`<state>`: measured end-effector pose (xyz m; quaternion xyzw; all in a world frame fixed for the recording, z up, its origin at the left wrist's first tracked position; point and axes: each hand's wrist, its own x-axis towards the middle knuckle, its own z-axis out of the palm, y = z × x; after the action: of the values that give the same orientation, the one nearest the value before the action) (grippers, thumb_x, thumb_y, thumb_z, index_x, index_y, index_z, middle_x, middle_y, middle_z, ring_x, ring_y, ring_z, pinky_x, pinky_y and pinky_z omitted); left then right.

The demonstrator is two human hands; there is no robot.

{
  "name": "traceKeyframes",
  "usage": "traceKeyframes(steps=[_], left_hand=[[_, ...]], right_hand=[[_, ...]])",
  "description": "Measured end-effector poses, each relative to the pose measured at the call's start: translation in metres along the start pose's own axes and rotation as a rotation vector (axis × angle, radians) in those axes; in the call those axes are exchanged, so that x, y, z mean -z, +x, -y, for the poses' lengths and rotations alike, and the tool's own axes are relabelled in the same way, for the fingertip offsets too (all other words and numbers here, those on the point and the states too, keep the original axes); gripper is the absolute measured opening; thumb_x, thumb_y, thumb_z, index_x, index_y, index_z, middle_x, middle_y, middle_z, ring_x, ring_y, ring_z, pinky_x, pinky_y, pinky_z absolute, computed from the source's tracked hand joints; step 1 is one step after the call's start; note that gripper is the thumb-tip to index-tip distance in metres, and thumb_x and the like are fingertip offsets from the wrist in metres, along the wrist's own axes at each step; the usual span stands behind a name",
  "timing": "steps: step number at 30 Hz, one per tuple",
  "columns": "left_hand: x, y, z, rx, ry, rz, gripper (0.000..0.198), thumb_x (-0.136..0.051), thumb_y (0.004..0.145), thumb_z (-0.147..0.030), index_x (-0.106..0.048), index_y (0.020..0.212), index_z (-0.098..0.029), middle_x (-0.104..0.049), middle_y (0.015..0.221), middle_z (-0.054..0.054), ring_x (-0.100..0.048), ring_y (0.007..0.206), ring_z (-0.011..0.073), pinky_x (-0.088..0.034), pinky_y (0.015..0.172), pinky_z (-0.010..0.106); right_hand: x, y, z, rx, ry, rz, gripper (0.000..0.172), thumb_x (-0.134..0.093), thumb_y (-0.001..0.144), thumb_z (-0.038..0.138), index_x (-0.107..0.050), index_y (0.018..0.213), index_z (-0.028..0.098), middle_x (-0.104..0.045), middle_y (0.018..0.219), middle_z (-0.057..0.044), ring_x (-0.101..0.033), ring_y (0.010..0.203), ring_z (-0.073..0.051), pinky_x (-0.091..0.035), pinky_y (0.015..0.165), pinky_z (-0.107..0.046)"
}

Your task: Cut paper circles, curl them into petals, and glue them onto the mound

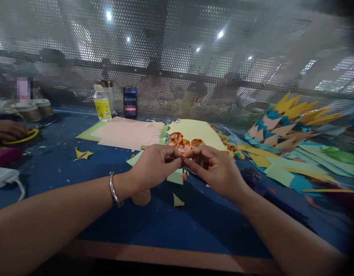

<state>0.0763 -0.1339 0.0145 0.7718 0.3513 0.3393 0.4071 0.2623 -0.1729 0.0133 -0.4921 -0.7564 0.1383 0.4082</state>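
My left hand [156,165] and my right hand [215,168] meet over the middle of the blue table, thumbs and fingertips pinched together. Whatever sits between the fingertips is too small and hidden to name. Just beyond them lie orange curled paper pieces [181,142], partly covered by my fingers. A pale yellow sheet [194,128] spreads behind these pieces, with a pink sheet [133,132] to its left. A tan paper piece [141,197] lies below my left wrist, and a small yellow scrap [178,200] is between my forearms.
A layered paper crown-like object [276,128] and paper strips [283,166] lie at right. A bottle with a yellow label [102,105] and a phone [130,102] stand at the back. Another person's hand [10,130] is at left, above a white power strip [4,176].
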Motion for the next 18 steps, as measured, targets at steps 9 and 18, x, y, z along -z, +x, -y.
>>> traceKeyframes(steps=[9,18], left_hand=[[0.000,0.000,-0.003,-0.044,0.129,-0.040,0.022,-0.057,0.078,-0.033,-0.072,0.080,-0.016,-0.069,0.070,0.005,-0.059,0.066,0.0141,-0.040,0.056,0.023],[0.003,0.007,0.007,0.085,-0.129,0.140,0.023,-0.061,0.075,-0.034,-0.072,0.084,-0.016,-0.070,0.073,0.005,-0.061,0.063,0.0132,-0.046,0.057,0.023]], right_hand=[[0.000,-0.001,0.001,-0.006,-0.011,0.033,0.014,-0.059,0.086,0.032,-0.062,0.084,0.018,-0.059,0.068,0.000,-0.049,0.054,-0.010,-0.040,0.048,-0.022],[0.002,0.001,-0.001,-0.072,0.077,0.053,0.018,-0.059,0.087,0.035,-0.060,0.082,0.018,-0.054,0.061,0.002,-0.045,0.049,-0.009,-0.036,0.044,-0.022]])
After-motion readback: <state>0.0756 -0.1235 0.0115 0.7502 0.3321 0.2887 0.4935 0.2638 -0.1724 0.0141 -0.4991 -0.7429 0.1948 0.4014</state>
